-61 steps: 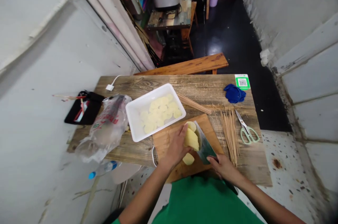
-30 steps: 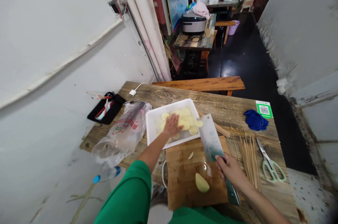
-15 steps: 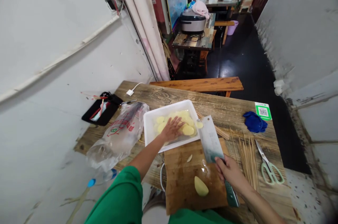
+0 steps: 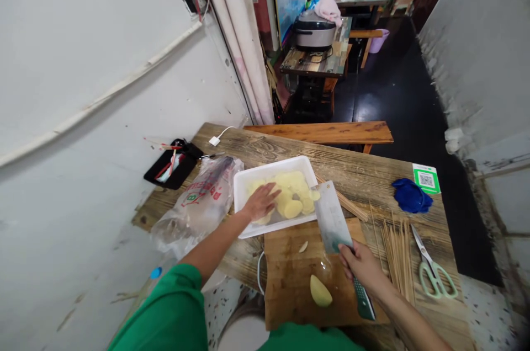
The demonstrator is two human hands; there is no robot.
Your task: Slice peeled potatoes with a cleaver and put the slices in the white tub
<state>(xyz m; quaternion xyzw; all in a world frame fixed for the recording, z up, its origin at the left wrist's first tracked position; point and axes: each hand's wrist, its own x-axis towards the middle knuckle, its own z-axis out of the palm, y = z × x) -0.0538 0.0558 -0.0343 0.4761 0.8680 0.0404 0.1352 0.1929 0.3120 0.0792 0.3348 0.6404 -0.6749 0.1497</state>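
Left hand [image 4: 260, 202] lies flat, fingers spread, on potato slices [image 4: 292, 196] in the white tray [image 4: 248, 184], at 11 o'clock from the cutting board [image 4: 290, 279]. Right hand [image 4: 362, 264] has its grip wrapped round the cleaver [image 4: 331, 218]. Most looks sliced; one potato end piece [image 4: 320, 291] remains uncut on the board.
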